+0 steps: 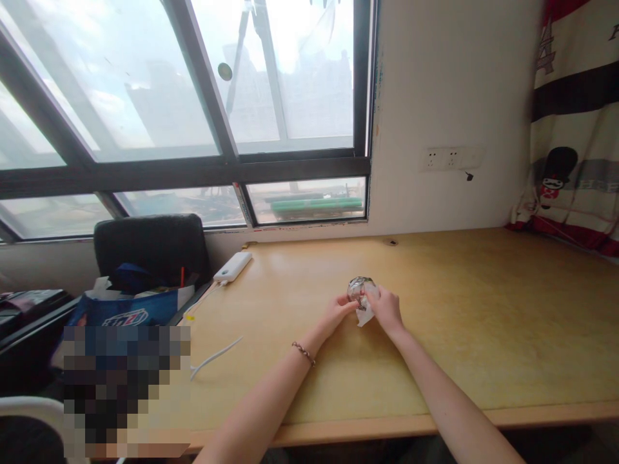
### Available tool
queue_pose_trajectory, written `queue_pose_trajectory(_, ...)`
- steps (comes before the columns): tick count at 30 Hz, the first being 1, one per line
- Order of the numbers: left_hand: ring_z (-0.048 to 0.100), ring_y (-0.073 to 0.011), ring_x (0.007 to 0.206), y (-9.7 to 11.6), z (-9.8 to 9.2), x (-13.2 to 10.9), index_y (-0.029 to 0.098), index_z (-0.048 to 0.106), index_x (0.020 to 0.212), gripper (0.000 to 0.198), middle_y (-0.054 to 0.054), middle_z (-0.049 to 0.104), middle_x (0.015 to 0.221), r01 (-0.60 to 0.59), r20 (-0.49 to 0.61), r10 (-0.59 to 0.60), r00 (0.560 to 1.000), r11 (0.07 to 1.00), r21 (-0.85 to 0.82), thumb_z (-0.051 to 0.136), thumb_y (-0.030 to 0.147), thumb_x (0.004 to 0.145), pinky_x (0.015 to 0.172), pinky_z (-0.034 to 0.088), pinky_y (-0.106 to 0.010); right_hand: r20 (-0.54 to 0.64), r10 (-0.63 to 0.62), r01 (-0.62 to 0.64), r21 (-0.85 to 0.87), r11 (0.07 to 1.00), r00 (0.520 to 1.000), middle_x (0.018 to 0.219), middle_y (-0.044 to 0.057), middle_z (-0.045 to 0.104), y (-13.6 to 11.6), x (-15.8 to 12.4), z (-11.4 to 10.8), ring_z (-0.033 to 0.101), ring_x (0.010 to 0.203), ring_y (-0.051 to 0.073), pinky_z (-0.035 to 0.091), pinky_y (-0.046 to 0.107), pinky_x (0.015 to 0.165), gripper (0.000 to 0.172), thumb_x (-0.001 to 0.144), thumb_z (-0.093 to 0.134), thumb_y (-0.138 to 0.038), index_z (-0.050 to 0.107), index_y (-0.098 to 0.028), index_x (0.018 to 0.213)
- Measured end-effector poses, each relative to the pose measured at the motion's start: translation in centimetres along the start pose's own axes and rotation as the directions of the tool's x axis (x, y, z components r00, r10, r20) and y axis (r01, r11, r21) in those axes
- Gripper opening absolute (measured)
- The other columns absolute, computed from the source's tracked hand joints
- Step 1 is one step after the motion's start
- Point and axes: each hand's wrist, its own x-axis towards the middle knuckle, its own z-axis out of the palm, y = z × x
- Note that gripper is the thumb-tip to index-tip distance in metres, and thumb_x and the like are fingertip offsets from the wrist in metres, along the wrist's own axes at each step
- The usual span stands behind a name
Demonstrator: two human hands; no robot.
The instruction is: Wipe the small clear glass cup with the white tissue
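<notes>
Over the middle of the wooden table (300, 361), both hands meet at a small, round, shiny glass (358, 285) with clear and dark reflective parts. My left hand (338, 310) is closed around its left side, the thumb toward me. A thin white tissue (365, 314) hangs down from my right hand (388, 309), whose closed fingers press it against the right side of the glass. The hands partly cover the glass, so its exact shape is unclear. I cannot tell whether its base touches the tabletop.
To the left, a white power bank (233, 267) with a cable lies by the table's edge, and a loose white cable (217, 356) is nearer. A black chair (152, 248) with a blue bag (128, 309) stands beside the table. Wall sockets (442, 158) and a curtain (575, 148) are behind.
</notes>
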Motion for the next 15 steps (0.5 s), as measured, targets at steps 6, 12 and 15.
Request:
queue_pose_trajectory(6,0.058,-0.0235,0.089,-0.6,-0.8,0.4,0.007,0.061,0.096,0.061,-0.016,0.062,0.096,0.034,-0.052,-0.038,0.998,0.996,-0.083,0.048,0.060,0.067,0.080,0.042,-0.033,-0.079,-0.117,0.121,0.062,0.991,0.990,0.055,0.002,0.056,-0.5,-0.8,-0.7,0.045,0.049,0.010,0.030,0.020,0.051,0.032,0.079,0.037,-0.039,0.055,-0.016,0.066)
queue_pose_trajectory(12,0.062,-0.0227,0.075,-1.5,-1.4,0.8,0.005,0.062,0.085,0.069,-0.017,0.065,0.080,0.069,-0.109,-0.083,0.991,0.990,-0.126,0.042,0.067,0.064,0.073,0.045,-0.033,-0.045,-0.100,0.105,0.153,0.983,0.994,0.056,0.000,0.055,-0.6,-0.6,-0.5,0.045,0.051,0.010,0.031,0.019,0.051,0.027,0.074,0.041,-0.035,0.058,-0.015,0.068)
queue_pose_trajectory(15,0.062,-0.0216,0.071,-1.5,-1.3,0.8,0.006,0.063,0.082,0.067,-0.015,0.066,0.076,0.081,-0.122,-0.092,0.988,0.993,-0.091,0.041,0.067,0.064,0.069,0.046,-0.032,0.121,0.017,-0.041,0.201,0.979,0.992,0.047,-0.001,0.050,-0.4,-0.2,0.2,0.045,0.049,0.011,0.029,0.019,0.046,0.027,0.070,0.044,-0.035,0.054,-0.015,0.055)
